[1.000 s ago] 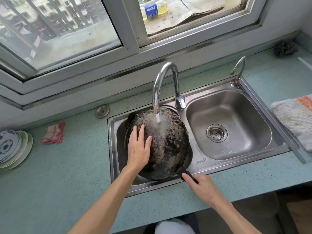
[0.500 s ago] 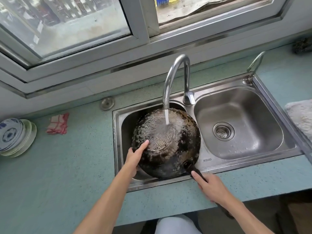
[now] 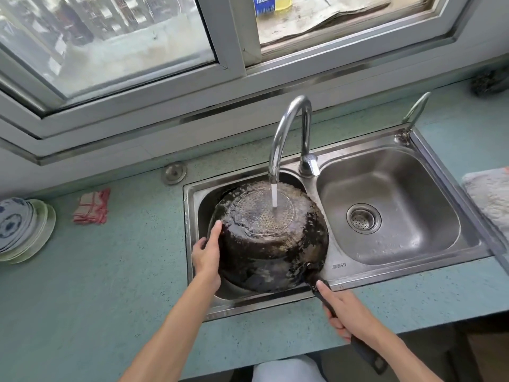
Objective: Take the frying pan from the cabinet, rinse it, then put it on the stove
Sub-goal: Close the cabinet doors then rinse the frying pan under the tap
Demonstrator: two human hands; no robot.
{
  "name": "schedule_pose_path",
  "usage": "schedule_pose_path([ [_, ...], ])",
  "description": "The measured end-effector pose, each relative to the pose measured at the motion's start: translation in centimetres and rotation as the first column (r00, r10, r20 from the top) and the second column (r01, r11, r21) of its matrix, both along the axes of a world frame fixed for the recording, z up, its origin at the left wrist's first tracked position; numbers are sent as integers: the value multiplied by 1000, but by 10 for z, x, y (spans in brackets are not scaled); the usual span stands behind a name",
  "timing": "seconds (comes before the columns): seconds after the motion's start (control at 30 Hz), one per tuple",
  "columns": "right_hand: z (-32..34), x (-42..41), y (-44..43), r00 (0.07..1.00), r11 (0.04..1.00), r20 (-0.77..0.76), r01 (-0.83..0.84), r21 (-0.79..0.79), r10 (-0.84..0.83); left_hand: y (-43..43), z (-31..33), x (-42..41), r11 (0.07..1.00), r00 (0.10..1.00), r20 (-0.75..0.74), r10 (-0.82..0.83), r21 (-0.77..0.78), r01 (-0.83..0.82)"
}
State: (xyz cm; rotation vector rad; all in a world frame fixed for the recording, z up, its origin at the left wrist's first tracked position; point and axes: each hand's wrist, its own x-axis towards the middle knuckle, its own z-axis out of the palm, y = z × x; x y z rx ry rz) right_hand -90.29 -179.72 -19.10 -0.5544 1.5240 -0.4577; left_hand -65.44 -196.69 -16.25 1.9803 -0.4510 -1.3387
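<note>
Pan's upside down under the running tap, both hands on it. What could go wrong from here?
1. The frying pan is wet all over; the left hand only cups its rim, so it may slip into the sink.
2. Water from the faucet hits the domed base and may splash onto the counter.
3. The right hand holds the handle beyond the counter's edge, so a twist could tip it.

The upturned frying pan (image 3: 271, 238) is filling nearly all of the left sink basin (image 3: 202, 205), leaving only a narrow gap on its left, which the left hand (image 3: 206, 253) is occupying. The faucet (image 3: 289, 136) is arching over the pan, crowding the approach from above. The right basin (image 3: 391, 210) is lying open. The countertop (image 3: 115, 271) between the folded red cloth (image 3: 91, 206) and the sink is offering free passage.
</note>
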Motion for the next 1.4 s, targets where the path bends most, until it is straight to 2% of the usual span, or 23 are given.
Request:
schedule_pose_path([
  [0.17,6,-3,-1,998,999,54,38,14,-39,-10,18,-6,999,999,-39,-6,-37,5],
  [0.3,6,-2,0,996,997,40,81,10,-81,-22,33,-18,994,997,-68,-44,-104,36],
  [0.5,8,-8,11,988,988,-21,150,18,-150,-25,36,-39,992,981,-166,-98,-101,82],
  [0.67,8,-18,28,978,980,-60,198,-11,-199,-31,16,-58,994,969,-219,-113,-35,108],
  [0.87,7,-24,42,968,971,-75,239,-24,-240,-43,-19,-70,975,946,-245,-211,21,223],
  [1.13,7,-23,48,966,970,-97,236,-53,-240,-34,7,-75,967,922,-340,-187,103,234],
  [1.4,12,-16,44,978,987,-146,137,-86,-149,-36,9,-41,940,924,-308,-227,178,291],
])
